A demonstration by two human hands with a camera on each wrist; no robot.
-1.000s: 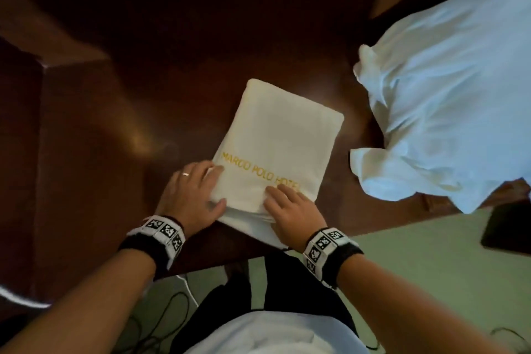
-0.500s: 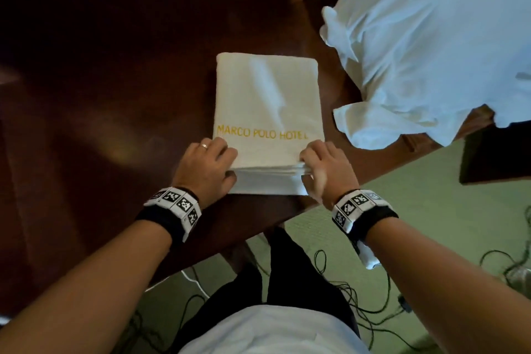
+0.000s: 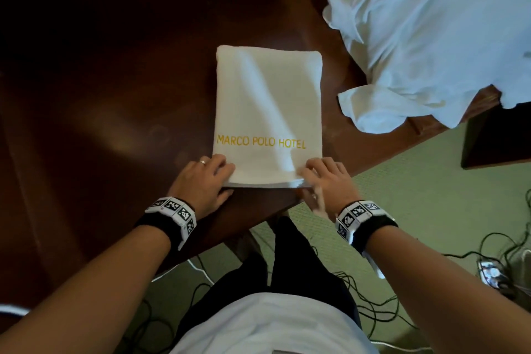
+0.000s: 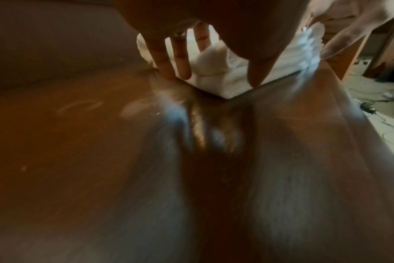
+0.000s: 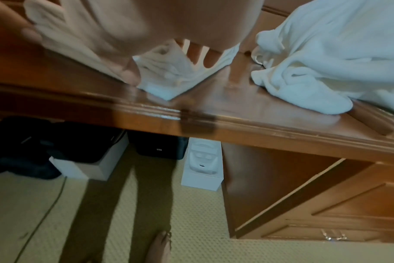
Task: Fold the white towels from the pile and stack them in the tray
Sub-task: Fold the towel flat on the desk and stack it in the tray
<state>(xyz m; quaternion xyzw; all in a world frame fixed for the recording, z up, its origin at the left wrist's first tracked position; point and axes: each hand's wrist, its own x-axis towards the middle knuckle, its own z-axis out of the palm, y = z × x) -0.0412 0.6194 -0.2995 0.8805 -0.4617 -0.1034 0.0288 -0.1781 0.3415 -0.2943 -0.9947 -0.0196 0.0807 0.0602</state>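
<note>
Dark polished wood of the table (image 3: 115,95) fills my view, with the loose towel pile (image 3: 431,37) at its far right edge. Near the front edge lies the folded towel (image 3: 267,100). My left hand (image 3: 201,181) and right hand (image 3: 327,181) pinch its near corners, fingers curled around the layers.
</note>
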